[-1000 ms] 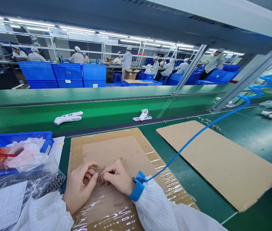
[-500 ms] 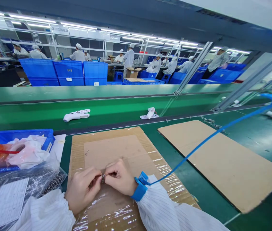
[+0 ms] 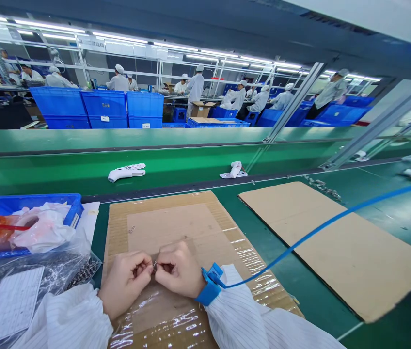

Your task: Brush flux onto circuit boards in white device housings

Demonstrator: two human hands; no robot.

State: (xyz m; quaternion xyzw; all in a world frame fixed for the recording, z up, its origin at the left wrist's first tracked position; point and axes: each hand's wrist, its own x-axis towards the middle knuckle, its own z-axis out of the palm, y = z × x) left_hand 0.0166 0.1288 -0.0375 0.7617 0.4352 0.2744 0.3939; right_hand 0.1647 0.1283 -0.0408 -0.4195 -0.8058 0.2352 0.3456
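Observation:
Above the taped cardboard sheet [image 3: 169, 218], both of my hands meet fingertip to fingertip. My left hand [image 3: 127, 281] is closed in a pinch on a small metal part [image 3: 154, 265]. From the other side, my right hand [image 3: 178, 268] pinches the same part, its remaining fingers curled. The part is mostly hidden by the fingertips, and its exact kind is too small to make out. A blue wrist strap [image 3: 210, 286] with a coiled-off blue cord [image 3: 300, 240] circles my right wrist. Tiny metal bits [image 3: 132, 229] lie on the cardboard beyond my left hand.
A blue tray [image 3: 76, 208] with tape rolls and a clear bag of metal parts [image 3: 85, 271] are at left. Another cardboard sheet [image 3: 336, 242] lies right, near scattered metal pieces [image 3: 324, 186]. White handheld devices [image 3: 127, 172] sit on the green conveyor [image 3: 176, 167]. Co-workers sit beyond.
The white devices on the conveyor have shifted right. The blue cord has swung lower and further right. My hands stay together, with the fingers slightly readjusted around the metal part.

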